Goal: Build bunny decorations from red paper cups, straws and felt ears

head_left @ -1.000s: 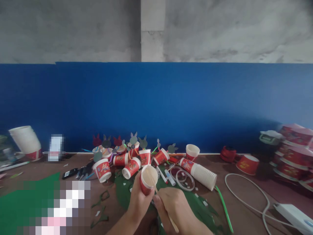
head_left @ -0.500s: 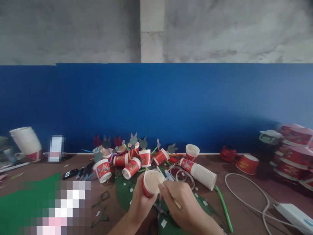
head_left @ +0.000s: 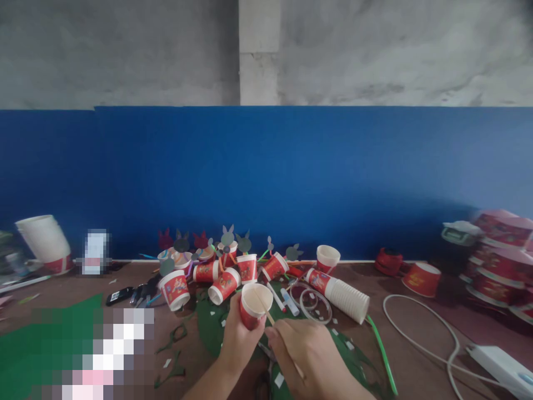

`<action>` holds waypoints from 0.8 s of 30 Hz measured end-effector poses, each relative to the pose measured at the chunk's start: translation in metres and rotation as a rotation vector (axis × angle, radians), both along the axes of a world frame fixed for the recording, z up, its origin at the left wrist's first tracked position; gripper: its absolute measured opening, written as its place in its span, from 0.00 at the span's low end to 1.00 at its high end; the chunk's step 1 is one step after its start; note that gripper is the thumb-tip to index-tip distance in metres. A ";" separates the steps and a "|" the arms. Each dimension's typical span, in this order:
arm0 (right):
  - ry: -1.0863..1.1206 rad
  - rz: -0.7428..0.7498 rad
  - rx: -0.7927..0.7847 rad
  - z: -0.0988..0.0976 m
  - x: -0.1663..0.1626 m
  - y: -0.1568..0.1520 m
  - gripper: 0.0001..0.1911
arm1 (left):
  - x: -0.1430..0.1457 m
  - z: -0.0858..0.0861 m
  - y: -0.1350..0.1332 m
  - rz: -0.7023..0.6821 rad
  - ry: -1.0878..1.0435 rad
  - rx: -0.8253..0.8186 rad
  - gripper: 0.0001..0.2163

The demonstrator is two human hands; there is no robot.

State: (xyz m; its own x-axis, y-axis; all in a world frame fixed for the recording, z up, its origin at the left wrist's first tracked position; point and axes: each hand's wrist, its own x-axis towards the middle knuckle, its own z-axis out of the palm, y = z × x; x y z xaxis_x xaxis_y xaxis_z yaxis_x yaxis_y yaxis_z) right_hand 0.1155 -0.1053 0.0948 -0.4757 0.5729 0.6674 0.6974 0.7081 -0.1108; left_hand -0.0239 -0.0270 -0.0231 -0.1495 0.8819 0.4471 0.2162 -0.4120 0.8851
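My left hand is wrapped round a red and white paper cup, its mouth tipped toward me. In my right hand is a thin wooden stick, pinched between thumb and fingers. The front of the stick reaches into the cup; its back end shows below the hand. Whether the tip touches the cup's wall, I cannot tell. Under my hands lies a dark green sheet with small white paper scraps. Scissors lie partly hidden between my wrists.
Behind the cup stand and lie several paper cups with animal-head cutouts and coloured pipe cleaners. To the right are a marker, a glue stick, a coiled tube, a cup stack and a white cable. Keys lie left.
The cup has shifted a little left and up with my left hand. My right hand sits slightly lower and farther from the cup's rim, so more of the stick shows.
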 end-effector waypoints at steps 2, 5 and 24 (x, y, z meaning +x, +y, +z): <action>0.090 0.051 0.005 0.009 0.008 -0.006 0.19 | -0.002 0.000 0.004 0.013 -0.018 -0.004 0.20; 0.397 -0.004 -0.114 0.018 0.020 -0.004 0.18 | -0.003 -0.002 0.009 0.005 -0.081 0.021 0.23; 1.390 -0.110 -0.790 -0.026 0.066 0.087 0.22 | -0.002 -0.004 -0.005 -0.297 -0.086 -0.109 0.31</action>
State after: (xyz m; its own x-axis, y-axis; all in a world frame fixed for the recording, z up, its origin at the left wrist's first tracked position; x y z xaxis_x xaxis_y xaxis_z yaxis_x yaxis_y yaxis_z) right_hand 0.1819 -0.0188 0.0691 0.2845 0.9568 0.0605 -0.2108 0.1240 -0.9696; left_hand -0.0258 -0.0317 -0.0270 0.0879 0.9347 0.3445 0.0230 -0.3477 0.9373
